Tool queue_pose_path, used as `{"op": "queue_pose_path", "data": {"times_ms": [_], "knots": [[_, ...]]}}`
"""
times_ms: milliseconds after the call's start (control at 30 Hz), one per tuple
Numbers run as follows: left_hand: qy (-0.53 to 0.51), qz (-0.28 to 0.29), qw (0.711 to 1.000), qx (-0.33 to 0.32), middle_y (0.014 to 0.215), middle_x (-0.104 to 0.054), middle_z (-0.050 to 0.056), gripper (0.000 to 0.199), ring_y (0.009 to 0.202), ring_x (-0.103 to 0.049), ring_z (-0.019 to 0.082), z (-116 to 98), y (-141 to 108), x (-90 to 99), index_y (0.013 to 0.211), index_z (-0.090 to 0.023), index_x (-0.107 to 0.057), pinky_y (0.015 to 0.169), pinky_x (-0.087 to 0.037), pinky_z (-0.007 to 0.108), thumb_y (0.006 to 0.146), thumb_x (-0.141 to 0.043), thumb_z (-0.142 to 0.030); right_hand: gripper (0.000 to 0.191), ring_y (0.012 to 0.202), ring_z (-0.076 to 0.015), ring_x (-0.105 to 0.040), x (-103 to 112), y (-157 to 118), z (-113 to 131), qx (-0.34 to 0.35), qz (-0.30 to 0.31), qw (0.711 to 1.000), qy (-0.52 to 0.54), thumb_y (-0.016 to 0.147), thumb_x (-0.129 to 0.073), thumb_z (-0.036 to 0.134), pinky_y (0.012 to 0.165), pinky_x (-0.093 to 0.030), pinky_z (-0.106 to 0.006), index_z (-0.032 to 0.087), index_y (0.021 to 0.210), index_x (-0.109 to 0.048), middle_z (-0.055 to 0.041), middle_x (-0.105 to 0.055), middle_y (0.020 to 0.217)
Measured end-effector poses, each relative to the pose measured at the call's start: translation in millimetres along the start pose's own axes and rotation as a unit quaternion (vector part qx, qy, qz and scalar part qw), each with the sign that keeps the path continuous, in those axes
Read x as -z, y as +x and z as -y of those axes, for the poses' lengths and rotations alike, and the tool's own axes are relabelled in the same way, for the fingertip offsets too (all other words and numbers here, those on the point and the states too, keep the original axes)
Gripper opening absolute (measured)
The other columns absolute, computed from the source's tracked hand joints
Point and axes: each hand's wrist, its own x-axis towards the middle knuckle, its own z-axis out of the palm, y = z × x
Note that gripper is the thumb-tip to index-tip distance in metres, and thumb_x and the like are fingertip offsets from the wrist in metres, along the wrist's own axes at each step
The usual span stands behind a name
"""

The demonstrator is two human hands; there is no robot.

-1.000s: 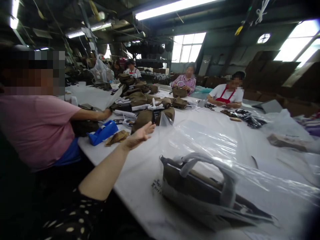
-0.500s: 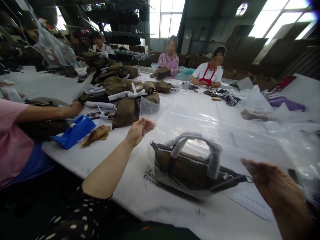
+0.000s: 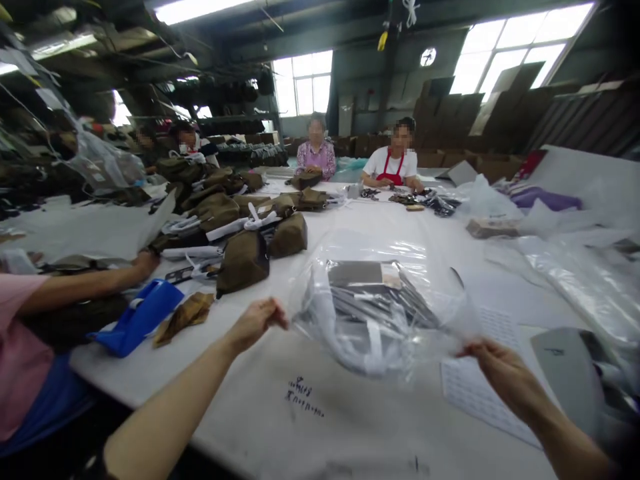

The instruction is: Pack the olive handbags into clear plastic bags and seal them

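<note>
A dark handbag (image 3: 360,275) lies inside a clear plastic bag (image 3: 447,317) in front of me. White-wrapped handles (image 3: 325,310) curve toward me under the film. My left hand (image 3: 257,323) pinches what appears to be the near left corner of the plastic, fingers together. Opposite it, my right hand (image 3: 495,360) grips the near right edge between thumb and fingers. Between both hands the film is stretched wide. Glare on the plastic hides part of the handbag.
Left stand several olive bags (image 3: 243,260), a blue plastic object (image 3: 137,320) and brown crumpled material (image 3: 185,319). A co-worker's arm (image 3: 100,279) reaches in there. Printed sheets (image 3: 483,393) and a grey device (image 3: 567,373) lie right. Two people sit across the white table (image 3: 260,427).
The handbag has tipped from upright, its handles swinging toward me. My right hand has moved left and closed on the plastic; my left hand has lowered and now pinches it.
</note>
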Motion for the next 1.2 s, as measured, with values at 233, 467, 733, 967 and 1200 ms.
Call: {"op": "queue_pose_path", "data": {"times_ms": [233, 467, 733, 967, 1200], "knots": [[0.079, 0.059, 0.987, 0.125, 0.066, -0.067, 0.005, 0.048, 0.065, -0.061, 0.018, 103.2, -62.0, -8.1, 0.068, -0.012, -0.063, 0.068, -0.047, 0.029, 0.077, -0.055, -0.059, 0.047, 0.078, -0.0257, -0.060, -16.4, -81.6, -100.9, -0.072, 0.170, 0.981, -0.058, 0.078, -0.051, 0.063, 0.077, -0.048, -0.035, 0.019, 0.069, -0.067, -0.0069, -0.066, 0.074], [0.175, 0.147, 0.963, 0.143, 0.081, -0.069, 0.005, 0.020, 0.082, -0.062, 0.022, 80.8, -78.1, -2.6, 0.079, -0.013, -0.069, 0.080, -0.045, 0.032, 0.075, -0.057, -0.029, 0.037, 0.082, -0.0268, -0.062, -8.3, -97.4, -107.4, -0.101, 0.206, 0.973, -0.009, 0.082, -0.052, 0.054, 0.081, -0.047, -0.038, 0.020, 0.082, -0.066, -0.0078, -0.067, 0.080], [0.348, 0.167, 0.922, 0.021, 0.095, -0.068, 0.002, 0.040, 0.096, -0.060, 0.020, 11.2, -64.1, -53.9, 0.087, -0.020, -0.067, 0.090, -0.043, 0.033, 0.062, -0.040, -0.002, 0.030, 0.107, -0.0319, -0.055, 23.9, -112.6, -106.5, -0.108, 0.098, 0.985, 0.097, 0.074, -0.064, 0.042, 0.099, -0.036, -0.050, 0.021, 0.096, -0.067, -0.0114, -0.065, 0.106], [0.213, 0.315, 0.925, 0.009, 0.086, -0.066, 0.006, 0.018, 0.080, -0.060, 0.017, 6.9, -3.5, -262.2, 0.091, -0.017, -0.068, 0.075, -0.046, 0.027, 0.083, -0.052, -0.019, 0.022, 0.091, -0.0231, -0.059, 53.6, -124.9, -130.3, -0.084, -0.233, 0.960, 0.130, 0.073, -0.067, 0.039, 0.095, -0.040, -0.042, 0.021, 0.086, -0.065, -0.0046, -0.067, 0.088], [0.168, 0.034, 0.951, 0.256, 0.109, -0.057, 0.011, 0.034, 0.099, -0.055, 0.020, 131.6, 90.8, -380.9, 0.115, -0.013, -0.050, 0.081, -0.045, 0.030, 0.081, -0.053, -0.017, 0.024, 0.091, -0.0240, -0.060, 72.2, -131.0, -128.5, -0.101, -0.257, 0.960, 0.052, 0.075, -0.063, 0.041, 0.086, -0.046, -0.037, 0.020, 0.086, -0.065, -0.0055, -0.067, 0.090]]}}
